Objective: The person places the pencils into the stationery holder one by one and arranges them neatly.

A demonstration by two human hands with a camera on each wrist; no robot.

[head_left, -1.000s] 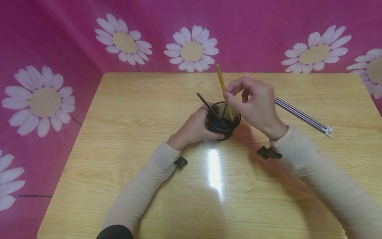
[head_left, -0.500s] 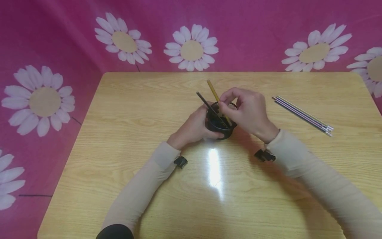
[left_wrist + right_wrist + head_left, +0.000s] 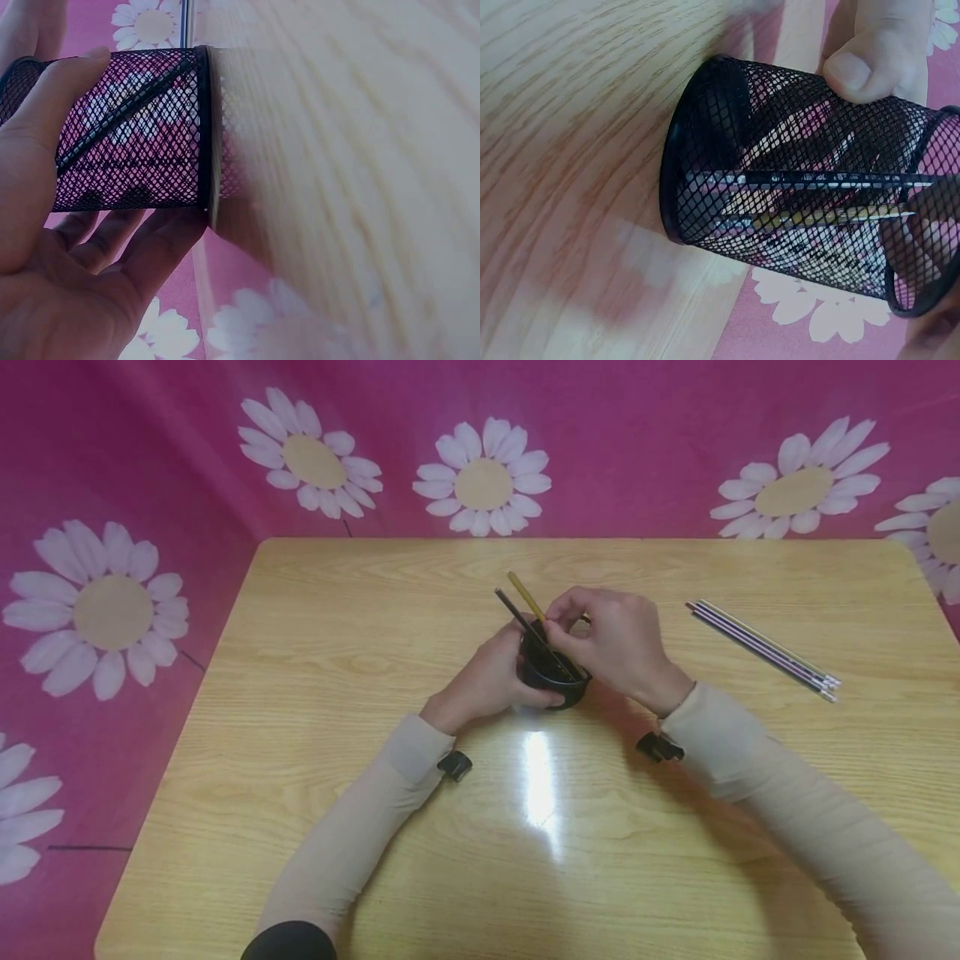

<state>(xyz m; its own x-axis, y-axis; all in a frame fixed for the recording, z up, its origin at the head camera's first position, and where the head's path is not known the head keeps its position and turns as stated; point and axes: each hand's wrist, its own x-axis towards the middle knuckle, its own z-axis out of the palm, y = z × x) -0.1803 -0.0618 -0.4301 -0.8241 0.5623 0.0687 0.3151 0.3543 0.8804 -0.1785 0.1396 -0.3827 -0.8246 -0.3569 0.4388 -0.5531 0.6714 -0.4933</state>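
Observation:
My left hand (image 3: 483,675) grips a black mesh pencil cup (image 3: 551,695) upright on the table, thumb on the near side. In the left wrist view its fingers curl round the mesh wall (image 3: 135,150). Thumb and index finger of my right hand (image 3: 618,639) pinch a yellow pencil (image 3: 525,595) at the cup's mouth, its lower part inside. A dark pencil (image 3: 513,607) leans in the cup beside it. Through the mesh in the right wrist view, the yellow pencil (image 3: 802,218) and the dark pencil (image 3: 817,179) both reach down near the base.
Several striped pencils (image 3: 763,647) lie side by side on the wooden table (image 3: 337,610), right of the cup. A pink cloth (image 3: 622,452) with white daisies hangs behind and to the left. Small black devices (image 3: 454,766) sit on both wrists.
My right hand has moved left and down, lowering the yellow pencil deeper into the cup and tilting it leftward. The left hand and cup stay in place.

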